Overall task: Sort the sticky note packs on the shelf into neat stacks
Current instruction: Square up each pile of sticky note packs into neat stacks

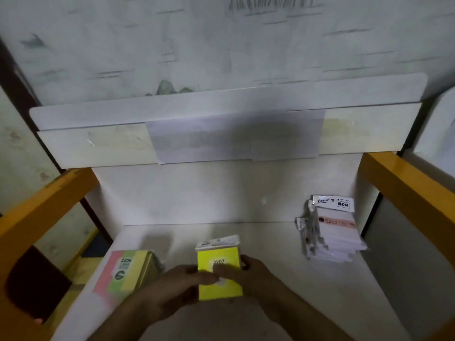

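— Hands meet at the middle of the shelf point(246, 316), both on the yellow pack point(219, 276) marked 2207. Why two at once?

— Likely to square it. The left hand point(172, 289) lays its thumb across the top face while the right hand point(248, 269) curls round the right edge, so each grip holds that pack narrowly, with nothing else in it. White-topped packs show just behind and under it, so it seems to sit on a small stack.

— And the others?

— The striped pink, green and yellow stack point(128, 271) marked 2209 lies just beside it on the left. The white packs point(330, 232) stand well apart at the right, fanned and uneven; they probably need tidying next.
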### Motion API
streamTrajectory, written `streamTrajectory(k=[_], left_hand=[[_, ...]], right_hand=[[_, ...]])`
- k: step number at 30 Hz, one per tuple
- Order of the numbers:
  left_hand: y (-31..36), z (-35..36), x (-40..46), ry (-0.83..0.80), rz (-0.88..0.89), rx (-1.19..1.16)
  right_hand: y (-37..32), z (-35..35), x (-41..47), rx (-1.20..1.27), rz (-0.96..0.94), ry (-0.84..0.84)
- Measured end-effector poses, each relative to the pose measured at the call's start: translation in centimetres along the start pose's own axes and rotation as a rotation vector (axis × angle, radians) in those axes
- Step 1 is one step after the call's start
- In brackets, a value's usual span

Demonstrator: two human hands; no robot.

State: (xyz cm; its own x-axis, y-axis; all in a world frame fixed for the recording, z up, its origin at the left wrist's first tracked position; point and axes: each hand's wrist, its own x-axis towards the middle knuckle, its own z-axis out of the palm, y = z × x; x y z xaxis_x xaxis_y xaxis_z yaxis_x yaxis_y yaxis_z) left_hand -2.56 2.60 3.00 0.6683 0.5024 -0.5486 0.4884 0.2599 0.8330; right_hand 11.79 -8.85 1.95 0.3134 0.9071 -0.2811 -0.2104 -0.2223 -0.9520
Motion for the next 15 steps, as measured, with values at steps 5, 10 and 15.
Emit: streamTrajectory(k=[5, 10, 15], left_hand=[[0.6, -0.8, -0.6, -0.002, -0.068, 0.012], [1.0, -0.7, -0.5, 0.091, -0.119, -0.019], [1.2, -0.6, -1.0, 0.078, -0.113, -0.108]], right_hand=[[0.4, 0.5, 0.9, -0.045, 0.199, -0.011], [1.4, 0.6, 2.3, -0.089, 0.278, 0.056], [0.0, 0.4, 1.4, -0.001, 0.292, -0.025]])
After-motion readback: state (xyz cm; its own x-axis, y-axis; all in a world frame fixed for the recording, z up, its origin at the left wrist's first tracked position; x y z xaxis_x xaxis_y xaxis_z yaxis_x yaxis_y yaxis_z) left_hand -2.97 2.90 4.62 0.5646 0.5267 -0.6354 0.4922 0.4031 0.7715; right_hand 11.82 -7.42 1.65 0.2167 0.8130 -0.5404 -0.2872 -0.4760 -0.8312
